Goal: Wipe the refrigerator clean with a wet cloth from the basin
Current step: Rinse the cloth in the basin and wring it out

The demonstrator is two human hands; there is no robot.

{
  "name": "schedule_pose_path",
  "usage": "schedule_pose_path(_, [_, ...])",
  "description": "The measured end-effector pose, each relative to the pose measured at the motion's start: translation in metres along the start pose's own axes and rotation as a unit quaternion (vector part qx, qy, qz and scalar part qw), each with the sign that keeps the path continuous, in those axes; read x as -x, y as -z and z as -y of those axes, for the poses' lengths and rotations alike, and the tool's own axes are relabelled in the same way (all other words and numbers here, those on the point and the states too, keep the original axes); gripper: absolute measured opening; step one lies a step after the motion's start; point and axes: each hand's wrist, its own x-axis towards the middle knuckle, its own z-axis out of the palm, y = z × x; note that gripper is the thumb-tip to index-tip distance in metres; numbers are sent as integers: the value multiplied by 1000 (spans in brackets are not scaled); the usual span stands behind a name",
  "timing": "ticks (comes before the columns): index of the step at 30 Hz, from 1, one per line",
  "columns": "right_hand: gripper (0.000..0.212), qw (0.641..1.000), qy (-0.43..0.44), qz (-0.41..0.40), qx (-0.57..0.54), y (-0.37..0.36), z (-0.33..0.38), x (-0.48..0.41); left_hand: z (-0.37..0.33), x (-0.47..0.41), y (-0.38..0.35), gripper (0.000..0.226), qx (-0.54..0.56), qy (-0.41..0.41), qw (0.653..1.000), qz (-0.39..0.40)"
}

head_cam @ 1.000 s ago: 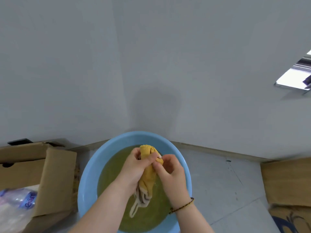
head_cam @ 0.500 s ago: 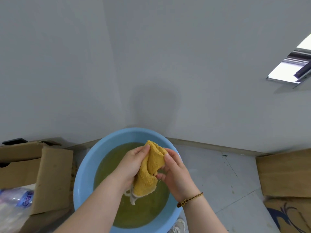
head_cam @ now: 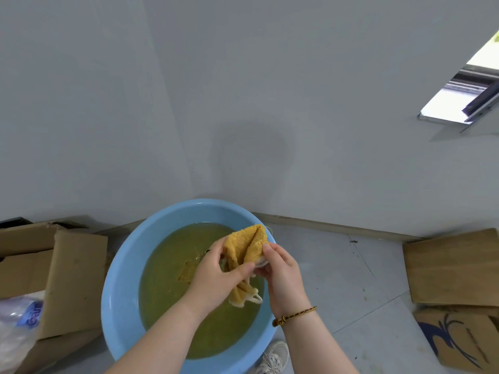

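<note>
Low centre of frame, the basin (head_cam: 121, 287) sits on the floor, full of murky water. Over its right rim the cloth (head_cam: 249, 245) is bunched, left hand (head_cam: 216, 276) gripping it and right hand (head_cam: 280, 273) pinching it, probably so drips fall back in.

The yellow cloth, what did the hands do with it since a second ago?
Both hands stopped wringing the cloth into a tight twist and began opening it, so it now fans out wider at the top. The left hand and right hand carried it toward the right rim of the basin. Both hands still hold it above the greenish water, and the basin has not moved.
</note>
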Motion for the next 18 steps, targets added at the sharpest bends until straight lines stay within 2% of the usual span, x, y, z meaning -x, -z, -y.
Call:
schedule_pose_path(3, [27,1000,14,-5,0,12,4,2,0,-1,-5,15,100,63,993,-6])
schedule_pose_path(5, [35,999,24,-31,-18,23,6,0,-2,-4,-5,12,117,92,989,-8])
schedule_pose_path(7, [38,995,3,-62,-74,37,6,-6,-5,-10,-11,14,122,109,986,-9])
schedule_pose_path(9, [34,992,-43,-32,-115,46,4,-10,-7,-14,-18,14,128,128,983,-11])
schedule_pose_path(11, [46,996,-78,31,-24,56,0,-12,-7,-17,-29,13,116,136,984,-12])
schedule_pose_path(13, [36,990,-76,66,96,64,-4,-11,-3,-21,-36,12,94,134,987,-6])
schedule_pose_path(16, [9,987,-60,-20,149,79,-2,-16,6,-30,-41,12,89,162,983,-11])
schedule_pose_path(18, [17,988,-41,-50,141,88,-2,-24,16,-36,-43,9,100,195,976,-9])
